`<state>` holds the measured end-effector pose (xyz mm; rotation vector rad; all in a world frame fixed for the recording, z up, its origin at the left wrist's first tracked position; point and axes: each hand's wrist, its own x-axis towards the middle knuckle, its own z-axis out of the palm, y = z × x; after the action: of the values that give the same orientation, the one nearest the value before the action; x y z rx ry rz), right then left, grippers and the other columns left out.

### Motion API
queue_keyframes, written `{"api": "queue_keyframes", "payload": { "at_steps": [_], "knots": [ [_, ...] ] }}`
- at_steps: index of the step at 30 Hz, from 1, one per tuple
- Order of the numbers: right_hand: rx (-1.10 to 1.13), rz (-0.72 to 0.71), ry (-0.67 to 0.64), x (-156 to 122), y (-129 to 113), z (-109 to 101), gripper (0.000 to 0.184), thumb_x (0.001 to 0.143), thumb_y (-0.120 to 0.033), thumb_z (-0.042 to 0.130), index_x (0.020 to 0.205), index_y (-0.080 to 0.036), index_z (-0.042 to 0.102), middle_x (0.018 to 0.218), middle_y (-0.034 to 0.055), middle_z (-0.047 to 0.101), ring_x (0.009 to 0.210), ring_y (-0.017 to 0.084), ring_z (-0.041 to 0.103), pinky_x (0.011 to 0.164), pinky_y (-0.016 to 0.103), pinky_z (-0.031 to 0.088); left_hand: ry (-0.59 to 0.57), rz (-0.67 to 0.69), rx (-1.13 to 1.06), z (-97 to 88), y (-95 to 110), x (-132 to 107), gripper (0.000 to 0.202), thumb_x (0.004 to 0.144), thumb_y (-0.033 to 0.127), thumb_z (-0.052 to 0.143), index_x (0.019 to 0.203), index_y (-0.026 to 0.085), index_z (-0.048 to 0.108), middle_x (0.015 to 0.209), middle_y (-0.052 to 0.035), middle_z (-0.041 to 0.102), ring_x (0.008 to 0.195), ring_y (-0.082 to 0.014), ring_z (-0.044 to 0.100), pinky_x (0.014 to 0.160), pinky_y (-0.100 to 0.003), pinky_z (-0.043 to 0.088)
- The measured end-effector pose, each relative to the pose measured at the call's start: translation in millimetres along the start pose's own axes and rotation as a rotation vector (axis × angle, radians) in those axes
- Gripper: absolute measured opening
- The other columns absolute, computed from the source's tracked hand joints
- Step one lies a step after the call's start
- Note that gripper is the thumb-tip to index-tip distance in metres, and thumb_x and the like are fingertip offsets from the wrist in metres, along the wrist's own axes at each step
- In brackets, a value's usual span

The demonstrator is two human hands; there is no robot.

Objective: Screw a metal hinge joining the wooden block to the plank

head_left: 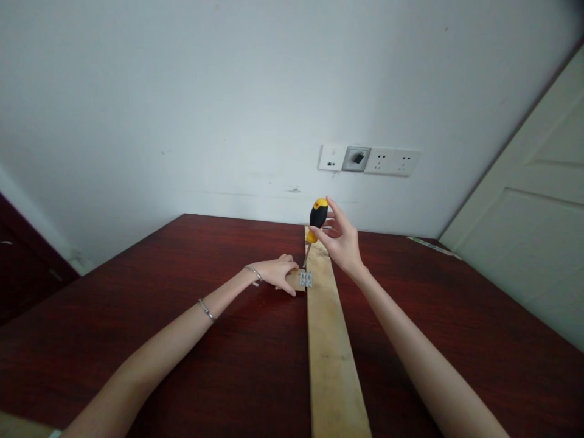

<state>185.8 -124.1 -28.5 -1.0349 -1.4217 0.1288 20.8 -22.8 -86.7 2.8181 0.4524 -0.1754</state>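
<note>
My right hand (341,240) is closed around the handle of a yellow and black screwdriver (318,214). Its shaft points down, with the tip at the far end of a small metal hinge (306,278). The hinge bridges a long pale wooden plank (332,347) and a small wooden block (295,280) on the plank's left side. My left hand (277,272) grips that block, thumb on the near side and fingers on the far side. Whether the screwdriver tip sits in a screw is too small to tell.
A dark red wooden table (219,340) lies under the plank and reaches the white wall (205,109). Sockets and switches (385,161) are set in the wall above its back edge. A pale panelled door (533,225) stands at the right.
</note>
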Motion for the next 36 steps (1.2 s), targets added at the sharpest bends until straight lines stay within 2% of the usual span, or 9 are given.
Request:
{"api": "queue_keyframes", "payload": {
  "at_steps": [7,25,36],
  "knots": [
    [-0.002,0.028,0.005,0.0,0.9,1.1,0.075,0.075,-0.034,0.064,0.142,-0.032,0.031,0.111,0.0057,0.057,0.076,0.015,0.058,0.069,0.033,0.057,0.016,0.002,0.002,1.3,1.4,-0.1,0.068,0.066,0.056,0.067,0.119,0.016,0.05,0.107,-0.0076,0.046,0.102,-0.0239,0.044,0.087,-0.03,0.038],
    [0.005,0.013,-0.028,-2.0,1.1,3.2,0.07,0.074,-0.033,0.065,0.139,-0.03,0.038,0.114,0.0064,0.057,0.076,0.014,0.057,0.066,0.031,0.056,0.044,0.003,-0.026,1.5,1.0,0.2,0.073,0.063,0.059,0.068,0.118,0.015,0.05,0.108,-0.0085,0.046,0.102,-0.0248,0.045,0.087,-0.03,0.039],
    [0.034,-0.013,-0.045,-3.0,12.6,5.7,0.071,0.075,-0.031,0.065,0.14,-0.031,0.037,0.121,0.0078,0.056,0.076,0.013,0.058,0.067,0.032,0.056,0.038,0.0,0.0,2.4,0.0,1.6,0.07,0.063,0.059,0.069,0.117,0.017,0.051,0.108,-0.0075,0.046,0.102,-0.0242,0.045,0.087,-0.03,0.039]
  ]
}}
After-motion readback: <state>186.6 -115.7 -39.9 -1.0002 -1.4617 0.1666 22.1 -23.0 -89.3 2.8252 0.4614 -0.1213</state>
